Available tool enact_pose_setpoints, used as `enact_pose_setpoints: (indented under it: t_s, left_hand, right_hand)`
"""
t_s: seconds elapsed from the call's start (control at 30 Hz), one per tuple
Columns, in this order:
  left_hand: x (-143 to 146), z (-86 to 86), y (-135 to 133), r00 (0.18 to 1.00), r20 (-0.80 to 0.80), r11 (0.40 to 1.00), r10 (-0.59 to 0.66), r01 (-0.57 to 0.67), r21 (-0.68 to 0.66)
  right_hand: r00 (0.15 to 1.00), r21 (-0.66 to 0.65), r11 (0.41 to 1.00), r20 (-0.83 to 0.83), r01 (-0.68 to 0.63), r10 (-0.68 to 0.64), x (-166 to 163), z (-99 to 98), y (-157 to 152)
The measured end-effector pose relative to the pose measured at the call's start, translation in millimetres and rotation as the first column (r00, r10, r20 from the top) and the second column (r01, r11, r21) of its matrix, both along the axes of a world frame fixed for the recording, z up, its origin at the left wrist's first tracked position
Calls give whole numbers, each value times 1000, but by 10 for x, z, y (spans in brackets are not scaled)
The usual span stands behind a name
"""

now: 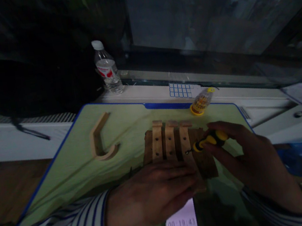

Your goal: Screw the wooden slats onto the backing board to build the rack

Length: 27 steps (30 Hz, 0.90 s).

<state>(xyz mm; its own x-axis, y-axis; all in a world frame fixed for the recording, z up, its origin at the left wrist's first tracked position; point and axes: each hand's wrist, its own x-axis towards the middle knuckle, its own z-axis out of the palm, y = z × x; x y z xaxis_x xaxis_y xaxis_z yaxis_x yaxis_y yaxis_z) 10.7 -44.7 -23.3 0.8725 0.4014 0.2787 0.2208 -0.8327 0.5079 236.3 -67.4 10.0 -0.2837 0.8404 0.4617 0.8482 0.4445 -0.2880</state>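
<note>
The figures 00:19:43 can be read on a pale display (181, 223) at the near edge of the table (71, 172), just below the left hand (150, 196). A red and white label is seen on the bottle (107, 68), but its print is too small to be read. A blue grid is printed on a sheet (181, 89); nothing can be made out in its cells.

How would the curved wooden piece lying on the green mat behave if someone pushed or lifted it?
The curved wooden piece looks like solid wood, so it is probably stiff and fairly light. It lies flat on the green mat, so it should slide rather than roll or tip.
</note>
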Motion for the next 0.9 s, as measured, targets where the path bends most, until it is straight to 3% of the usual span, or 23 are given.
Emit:
enact_pose_setpoints:
  t_s: [0.9]
  left_hand:
    - [-5, 22, 35, 999, 2, 997, -36, 35, 68]
  right_hand:
    - [1000, -12, 1000, 1, 1, -1, 1, 16, 9]
